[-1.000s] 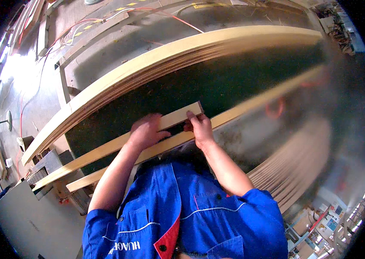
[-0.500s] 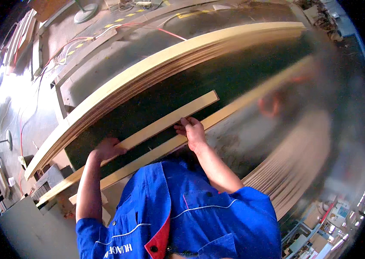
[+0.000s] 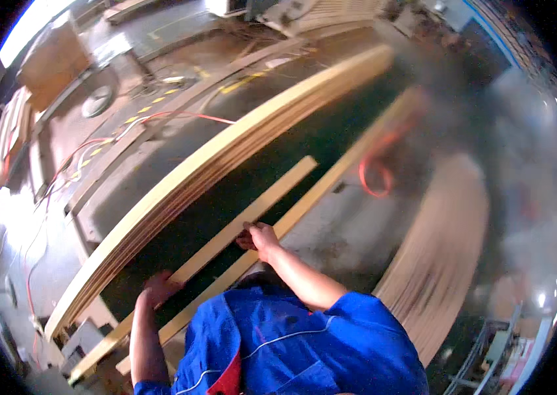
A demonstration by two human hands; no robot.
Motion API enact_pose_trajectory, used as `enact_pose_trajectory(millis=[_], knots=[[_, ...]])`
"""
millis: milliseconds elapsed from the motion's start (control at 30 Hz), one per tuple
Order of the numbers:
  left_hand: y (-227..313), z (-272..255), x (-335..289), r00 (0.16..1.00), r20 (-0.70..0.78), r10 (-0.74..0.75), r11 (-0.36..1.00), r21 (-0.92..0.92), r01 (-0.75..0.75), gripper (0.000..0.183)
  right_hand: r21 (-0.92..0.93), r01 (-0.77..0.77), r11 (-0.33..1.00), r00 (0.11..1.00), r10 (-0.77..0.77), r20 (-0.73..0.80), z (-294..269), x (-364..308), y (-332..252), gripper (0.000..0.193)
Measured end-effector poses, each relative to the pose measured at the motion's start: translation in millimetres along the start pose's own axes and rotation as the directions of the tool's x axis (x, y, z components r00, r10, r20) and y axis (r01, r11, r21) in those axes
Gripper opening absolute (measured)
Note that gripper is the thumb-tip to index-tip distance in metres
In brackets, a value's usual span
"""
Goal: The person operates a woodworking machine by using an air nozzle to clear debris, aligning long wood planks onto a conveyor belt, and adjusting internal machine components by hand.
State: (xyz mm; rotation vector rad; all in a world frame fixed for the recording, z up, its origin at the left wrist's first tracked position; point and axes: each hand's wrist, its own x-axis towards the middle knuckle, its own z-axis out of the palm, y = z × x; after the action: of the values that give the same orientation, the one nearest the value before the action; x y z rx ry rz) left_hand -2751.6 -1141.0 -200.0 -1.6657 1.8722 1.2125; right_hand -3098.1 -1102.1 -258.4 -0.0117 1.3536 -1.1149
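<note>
A long, pale wooden strip (image 3: 277,194) lies slantwise in front of me, over a dark green bench surface (image 3: 193,227). My left hand (image 3: 158,289) lies over its lower part, fingers wrapped over it and somewhat blurred. My right hand (image 3: 260,240) grips the near edge of the strip around its middle, thumb on top and the other fingers curled below. Beyond my left hand the strip's near-left end (image 3: 104,350) shows again. A second long pale strip (image 3: 331,187) runs along the bench's near side, close to my body, under my right wrist.
Several long boards (image 3: 206,164) are stacked along the bench's far side. To my right stands a big pile of long wooden strips (image 3: 433,263). An orange-red hose (image 3: 376,179) loops on the floor beyond the bench. More hoses and a round metal base (image 3: 97,102) are at far left.
My view has turned, so the bench, boards and strips look steeper and sit lower and further left. Both hands stay on the same strip in about the same places.
</note>
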Motion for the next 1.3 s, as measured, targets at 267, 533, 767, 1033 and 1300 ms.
enact_pose_trajectory(millis=[267,533,767,1033,1300], knots=[[-19.6,67.3,-39.6,0.784,-0.588,0.198,0.980,0.129,-0.151,0.069,-0.120,0.266,0.957,0.960,-0.274,-0.056,-52.5,28.1,-30.0,0.019],[-102.4,142.4,-111.7,0.629,-0.772,-0.094,0.978,0.045,0.201,0.086,0.081,0.267,0.960,0.952,-0.249,-0.177,-90.1,61.5,-63.9,0.017],[-101.6,141.3,-105.8,0.543,-0.791,-0.283,0.937,-0.106,0.333,0.092,-0.184,0.318,0.930,0.890,-0.360,-0.281,-102.6,68.1,-103.9,0.030],[-110.3,137.9,-123.6,0.492,-0.762,-0.422,0.884,-0.225,0.409,0.098,-0.676,0.737,-0.012,0.471,-0.708,0.526,-0.2,4.8,5.7,0.034],[-135.9,132.6,-131.4,0.380,-0.780,-0.497,0.839,-0.320,0.441,0.095,-0.298,0.792,-0.532,0.224,-0.201,0.954,81.5,-51.7,74.8,0.057]])
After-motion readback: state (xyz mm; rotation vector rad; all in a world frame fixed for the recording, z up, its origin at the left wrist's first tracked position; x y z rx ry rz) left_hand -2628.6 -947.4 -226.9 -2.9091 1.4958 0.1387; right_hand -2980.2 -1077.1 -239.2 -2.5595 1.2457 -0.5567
